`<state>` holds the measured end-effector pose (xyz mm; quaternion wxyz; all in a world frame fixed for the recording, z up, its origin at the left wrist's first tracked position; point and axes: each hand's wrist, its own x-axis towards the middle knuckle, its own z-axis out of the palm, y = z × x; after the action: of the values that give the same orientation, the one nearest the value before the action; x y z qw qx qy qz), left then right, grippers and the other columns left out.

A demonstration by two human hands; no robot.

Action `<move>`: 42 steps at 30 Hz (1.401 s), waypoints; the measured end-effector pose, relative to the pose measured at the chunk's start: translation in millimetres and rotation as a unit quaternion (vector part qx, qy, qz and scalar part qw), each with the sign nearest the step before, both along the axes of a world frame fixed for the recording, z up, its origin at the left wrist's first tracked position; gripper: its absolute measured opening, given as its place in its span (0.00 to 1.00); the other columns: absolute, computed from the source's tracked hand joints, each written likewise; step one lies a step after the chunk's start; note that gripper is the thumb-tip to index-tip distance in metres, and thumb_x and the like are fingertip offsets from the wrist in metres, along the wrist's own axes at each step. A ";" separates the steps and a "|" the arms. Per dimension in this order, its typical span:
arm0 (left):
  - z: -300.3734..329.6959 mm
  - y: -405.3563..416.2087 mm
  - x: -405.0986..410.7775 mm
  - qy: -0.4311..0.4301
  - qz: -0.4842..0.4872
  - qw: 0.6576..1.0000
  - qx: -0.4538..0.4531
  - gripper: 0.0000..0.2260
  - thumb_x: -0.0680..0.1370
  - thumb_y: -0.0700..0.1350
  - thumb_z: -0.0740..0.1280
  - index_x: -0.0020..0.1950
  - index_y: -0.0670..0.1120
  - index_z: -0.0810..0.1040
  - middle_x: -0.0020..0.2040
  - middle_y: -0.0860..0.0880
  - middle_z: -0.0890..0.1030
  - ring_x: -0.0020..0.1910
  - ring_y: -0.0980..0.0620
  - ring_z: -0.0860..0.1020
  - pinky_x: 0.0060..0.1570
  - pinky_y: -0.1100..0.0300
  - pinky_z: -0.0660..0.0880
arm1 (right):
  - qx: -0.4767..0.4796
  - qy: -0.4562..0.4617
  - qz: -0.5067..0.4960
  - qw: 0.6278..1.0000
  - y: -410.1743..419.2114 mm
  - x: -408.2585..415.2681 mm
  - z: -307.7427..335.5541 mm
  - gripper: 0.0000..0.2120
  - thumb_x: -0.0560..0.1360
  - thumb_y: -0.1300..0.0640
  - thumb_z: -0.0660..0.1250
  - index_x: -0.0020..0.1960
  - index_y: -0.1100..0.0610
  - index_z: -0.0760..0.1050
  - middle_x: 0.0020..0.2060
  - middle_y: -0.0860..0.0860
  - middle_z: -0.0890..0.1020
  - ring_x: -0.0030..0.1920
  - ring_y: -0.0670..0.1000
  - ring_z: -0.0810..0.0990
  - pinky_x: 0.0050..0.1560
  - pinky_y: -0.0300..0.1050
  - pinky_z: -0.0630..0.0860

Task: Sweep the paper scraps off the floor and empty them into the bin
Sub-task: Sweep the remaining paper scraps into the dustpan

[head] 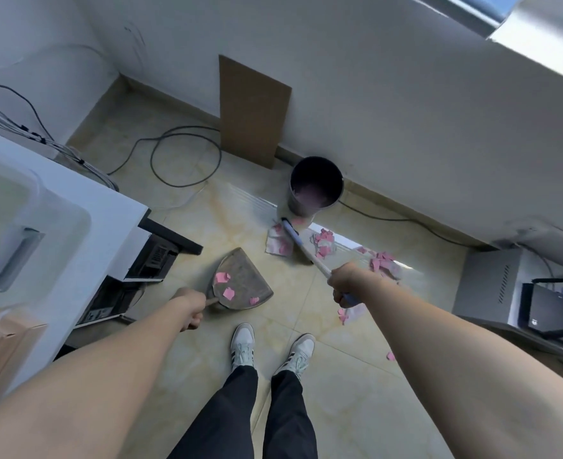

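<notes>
Beige floor tiles (187,236) run up to a white wall, with a white table (74,207) at the far left. Next along, the left hand (190,309) is clenched around the handle of a brown dustpan (243,283), which carries a few pink paper scraps (228,293). Further back by the wall stands a round bin (316,187). To its right, the right hand (346,283) grips a broom (301,248) whose head sits among pink scraps just before the bin. More scraps (382,261) lie scattered beyond that hand.
</notes>
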<state>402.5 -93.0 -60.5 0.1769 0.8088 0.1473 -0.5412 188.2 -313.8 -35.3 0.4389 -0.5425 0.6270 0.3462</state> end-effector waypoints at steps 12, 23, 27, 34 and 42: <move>-6.9 -1.3 -5.4 0.008 -0.017 1.000 0.011 0.12 0.78 0.34 0.51 0.35 0.44 0.62 0.27 0.48 0.60 0.14 0.58 0.54 0.24 0.73 0.55 | 0.180 0.030 0.040 0.982 -37.9 -16.1 55.0 0.21 0.82 0.60 0.54 0.75 0.54 0.63 0.30 0.51 0.64 0.25 0.47 0.62 0.24 0.36 0.59; -1.4 -1.4 -12.2 0.017 0.016 1.000 0.002 0.12 0.78 0.34 0.51 0.35 0.43 0.63 0.27 0.49 0.60 0.14 0.58 0.54 0.23 0.74 0.56 | 0.133 -0.004 -0.046 0.990 -44.2 -34.7 66.4 0.21 0.82 0.61 0.54 0.74 0.56 0.64 0.30 0.51 0.65 0.23 0.46 0.63 0.22 0.36 0.60; -0.9 6.1 -12.9 0.005 0.036 0.999 0.001 0.13 0.77 0.33 0.51 0.33 0.44 0.61 0.26 0.49 0.59 0.13 0.58 0.53 0.24 0.74 0.56 | 0.085 -0.025 -0.111 0.990 -35.9 -30.9 52.9 0.18 0.81 0.62 0.56 0.71 0.60 0.66 0.30 0.52 0.65 0.18 0.47 0.64 0.21 0.34 0.62; -3.0 20.9 -2.7 -0.012 0.070 0.998 -0.001 0.14 0.77 0.32 0.50 0.32 0.44 0.59 0.23 0.51 0.59 0.12 0.58 0.53 0.23 0.74 0.57 | 0.039 -0.050 -0.167 0.984 -25.9 -8.4 32.4 0.21 0.80 0.65 0.56 0.73 0.60 0.66 0.31 0.53 0.64 0.24 0.49 0.63 0.24 0.32 0.61; -15.4 32.0 0.9 -0.014 0.051 0.999 0.001 0.13 0.76 0.33 0.51 0.33 0.44 0.61 0.27 0.49 0.60 0.20 0.57 0.54 0.23 0.73 0.55 | 0.055 -0.028 -0.174 0.983 -9.5 12.4 4.2 0.11 0.79 0.68 0.53 0.55 0.57 0.70 0.32 0.53 0.60 0.28 0.49 0.60 0.30 0.38 0.56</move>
<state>403.4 -61.0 -75.9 0.2056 0.8082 0.1860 -0.5197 200.6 -323.3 -31.0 0.5394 -0.4097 0.6791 0.2830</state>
